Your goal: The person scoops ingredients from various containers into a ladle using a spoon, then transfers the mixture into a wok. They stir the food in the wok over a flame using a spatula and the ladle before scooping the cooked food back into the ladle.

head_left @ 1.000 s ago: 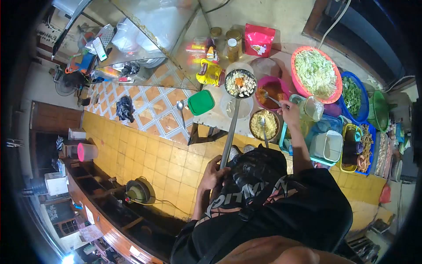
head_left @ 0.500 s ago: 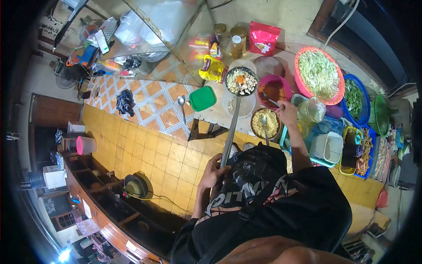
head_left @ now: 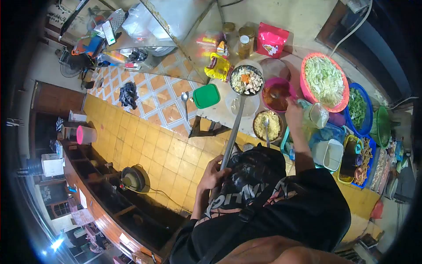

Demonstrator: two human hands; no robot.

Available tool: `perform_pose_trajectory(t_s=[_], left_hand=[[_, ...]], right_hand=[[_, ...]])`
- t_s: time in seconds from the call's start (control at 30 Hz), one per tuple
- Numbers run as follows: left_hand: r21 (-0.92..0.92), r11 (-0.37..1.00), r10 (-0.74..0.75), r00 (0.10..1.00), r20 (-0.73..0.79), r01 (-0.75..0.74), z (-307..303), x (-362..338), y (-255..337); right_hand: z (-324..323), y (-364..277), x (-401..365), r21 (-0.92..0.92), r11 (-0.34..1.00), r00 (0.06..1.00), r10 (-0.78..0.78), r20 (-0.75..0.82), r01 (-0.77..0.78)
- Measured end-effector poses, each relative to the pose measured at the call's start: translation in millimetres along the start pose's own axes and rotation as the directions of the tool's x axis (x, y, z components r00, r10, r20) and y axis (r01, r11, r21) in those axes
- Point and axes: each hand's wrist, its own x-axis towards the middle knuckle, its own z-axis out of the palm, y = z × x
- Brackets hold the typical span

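Left hand [head_left: 213,174] clenched on long-handled round metal pan [head_left: 247,80] of chopped food, over bench [head_left: 215,115] middle | right hand [head_left: 293,115] at pink plastic sauce bowl [head_left: 285,83] rim, grip unclear

This looks like a street-food stall kitchen. A crowded desk [head_left: 217,115] on the far right carries a pink basket of shredded cabbage [head_left: 324,81], a blue basket of greens [head_left: 358,105], a bowl of red sauce [head_left: 276,96], jars [head_left: 246,42] and a filled long-handled pan [head_left: 246,80]. A glass display case [head_left: 176,22] stands beside it, above a yellow tiled floor [head_left: 145,145].
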Motion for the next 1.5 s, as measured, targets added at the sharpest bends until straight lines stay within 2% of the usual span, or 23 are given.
perform_pose_trajectory(t_s=[0.03,0.07,0.13,0.17,0.2,0.27,0.3,0.33,0.4,0.47,0.53,0.57,0.6,0.67,0.73,0.8,0.93,1.13,1.23,1.27,1.3,1.37,1.5], left_hand=[[0.03,1.0,0.007,1.0,-0.001,-0.007,-0.3,0.6,-1.8],[0.059,0.998,0.018,1.0,-0.001,-0.018,0.2,2.1,-2.7],[0.044,0.999,0.023,1.0,0.017,-0.024,0.9,1.7,-3.1],[0.034,0.999,0.03,0.999,0.032,-0.031,0.1,1.1,-2.7],[0.032,0.999,0.029,0.999,0.032,-0.03,-0.7,1.0,-3.2],[0.05,0.999,-0.002,0.999,0.035,0.001,-1.7,0.9,-5.7],[0.047,0.999,-0.002,0.999,0.038,0.0,-2.3,2.4,-7.2],[0.08,0.997,0.007,0.998,0.057,-0.011,-3.3,4.2,-8.9],[0.111,0.994,0.017,0.997,0.076,-0.025,-4.9,4.8,-7.9],[0.157,0.987,-0.057,0.995,0.085,0.043,-5.3,4.5,-3.0],[0.16,0.987,-0.029,0.994,0.103,0.012,-4.9,5.1,-1.6],[0.165,0.986,-0.002,0.992,0.123,-0.018,-4.4,5.9,-0.8],[0.162,0.987,-0.002,0.992,0.124,-0.019,-3.8,7.0,0.3],[0.328,0.941,0.027,0.986,0.167,-0.082,-3.6,10.1,4.3],[0.315,0.947,0.011,0.985,0.174,-0.066,0.9,7.6,18.0],[0.301,0.952,-0.004,0.984,0.181,-0.052,1.8,7.4,21.2],[0.351,0.935,-0.006,0.984,0.181,-0.059,0.3,8.6,20.6],[0.372,0.915,0.085,0.976,0.198,-0.155,-4.4,18.0,8.5],[0.373,0.91,0.107,0.97,0.217,-0.183,-2.1,18.3,16.7],[0.358,0.915,0.109,0.967,0.233,-0.189,-0.6,18.3,21.9],[0.358,0.914,0.108,0.966,0.233,-0.189,-1.3,19.4,23.4],[0.383,0.921,-0.03,0.972,0.234,-0.064,-3.6,20.5,25.2],[0.391,0.919,-0.018,0.982,0.189,-0.058,-4.6,24.2,17.3]], right_hand=[[-9.9,-1.1,7.5,-0.041,0.998,0.994,-0.061,-0.092,0.057],[-21.1,-4.2,12.7,-0.044,0.997,0.994,-0.062,-0.091,0.058],[-54.5,-23.3,25.0,0.337,0.928,0.949,0.236,-0.21,-0.157],[-64.0,-25.5,28.3,0.293,0.947,0.937,0.216,-0.275,-0.132],[-77.1,-32.9,33.4,0.292,0.947,0.938,0.214,-0.273,-0.131],[-97.3,-54.3,40.0,0.663,0.711,0.901,0.415,-0.125,-0.235],[-95.6,-59.3,43.4,0.774,0.606,0.89,0.436,-0.132,-0.183],[-93.5,-63.0,46.0,0.771,0.61,0.891,0.435,-0.133,-0.183],[-87.8,-68.7,49.0,0.853,0.511,0.917,0.382,-0.115,-0.106],[-82.1,-74.5,51.3,0.814,0.575,0.929,0.338,-0.147,-0.08],[-81.0,-82.8,52.6,0.764,0.638,0.935,0.21,-0.287,0.091],[-76.5,-78.0,54.3,0.7,0.705,0.943,0.146,-0.3,0.113],[-77.7,-77.0,54.1,0.698,0.707,0.943,0.144,-0.3,0.114],[-79.6,-76.7,55.0,0.523,0.843,0.957,0.033,-0.287,0.127],[-80.6,-79.0,53.1,0.565,0.817,0.956,0.063,-0.287,0.116],[-76.3,-71.9,51.5,0.459,0.875,0.962,-0.026,-0.271,0.153],[-76.1,-71.4,44.8,0.455,0.884,0.974,-0.005,-0.227,0.11],[-67.4,-65.4,36.1,0.513,0.849,0.961,0.025,-0.275,0.125],[-68.2,-66.7,34.6,0.447,0.887,0.945,0.04,-0.325,0.116],[-67.3,-66.7,34.0,0.512,0.855,0.946,0.093,-0.31,0.084],[-67.7,-67.9,34.3,0.574,0.817,0.946,0.144,-0.291,0.052],[-69.5,-73.6,35.4,0.58,0.812,0.938,0.152,-0.311,0.061],[-66.0,-73.4,35.2,0.594,0.802,0.932,0.168,-0.32,0.06]])
